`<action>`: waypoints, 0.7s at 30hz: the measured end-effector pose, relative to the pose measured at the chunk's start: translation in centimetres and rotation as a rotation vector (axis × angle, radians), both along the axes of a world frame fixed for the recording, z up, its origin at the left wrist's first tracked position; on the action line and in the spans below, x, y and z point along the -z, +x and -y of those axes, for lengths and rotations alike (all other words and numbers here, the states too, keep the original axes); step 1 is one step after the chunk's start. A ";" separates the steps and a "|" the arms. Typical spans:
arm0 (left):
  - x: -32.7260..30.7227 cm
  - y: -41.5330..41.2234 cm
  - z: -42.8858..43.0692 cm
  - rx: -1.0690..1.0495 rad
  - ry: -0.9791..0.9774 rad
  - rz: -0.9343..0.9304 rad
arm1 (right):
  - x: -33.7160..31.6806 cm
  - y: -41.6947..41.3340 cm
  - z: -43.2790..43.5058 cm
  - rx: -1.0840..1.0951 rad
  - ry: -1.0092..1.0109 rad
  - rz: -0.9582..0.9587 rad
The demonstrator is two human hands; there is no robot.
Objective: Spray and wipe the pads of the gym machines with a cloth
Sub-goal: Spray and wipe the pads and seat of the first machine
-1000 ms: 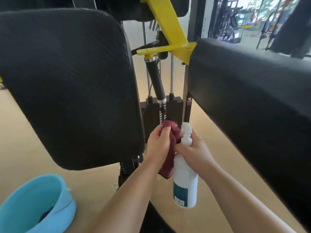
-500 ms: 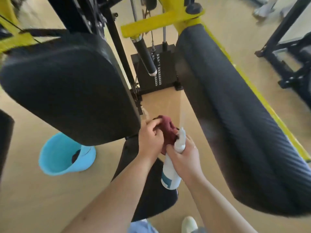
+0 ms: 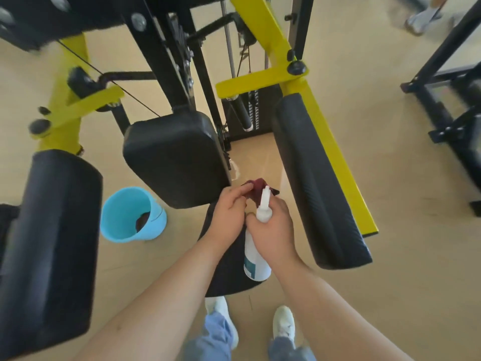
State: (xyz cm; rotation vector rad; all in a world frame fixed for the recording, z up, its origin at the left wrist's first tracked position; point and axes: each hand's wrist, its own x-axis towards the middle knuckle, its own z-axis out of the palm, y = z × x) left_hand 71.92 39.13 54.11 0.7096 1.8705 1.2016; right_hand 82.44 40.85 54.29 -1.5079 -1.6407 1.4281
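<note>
Here | left hand (image 3: 229, 214) pinches cloth (image 3: 257, 187) | right hand (image 3: 273, 229) grips bottle (image 3: 255, 265) | near pad (image 3: 315, 183) edge

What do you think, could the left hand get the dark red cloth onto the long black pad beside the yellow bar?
Probably yes: the left hand holds the dark red cloth beside the long black pad, with nothing between. The right hand, gripping the white spray bottle, might need to shift.

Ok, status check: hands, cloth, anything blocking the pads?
Left hand pinches cloth. Right hand grips bottle. Right pad unobstructed. Bucket on floor, left.
</note>
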 end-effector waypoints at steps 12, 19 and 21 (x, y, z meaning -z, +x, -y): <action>-10.0 -0.3 -1.4 -0.118 0.152 -0.552 | -13.3 1.1 -4.9 -0.183 0.098 0.005; -13.3 -2.1 -4.1 0.029 0.304 -0.539 | -17.0 -0.9 -9.3 -0.180 0.082 0.100; -13.8 -2.0 -4.7 0.089 0.309 -0.482 | -18.2 -1.6 -10.5 -0.170 0.096 0.108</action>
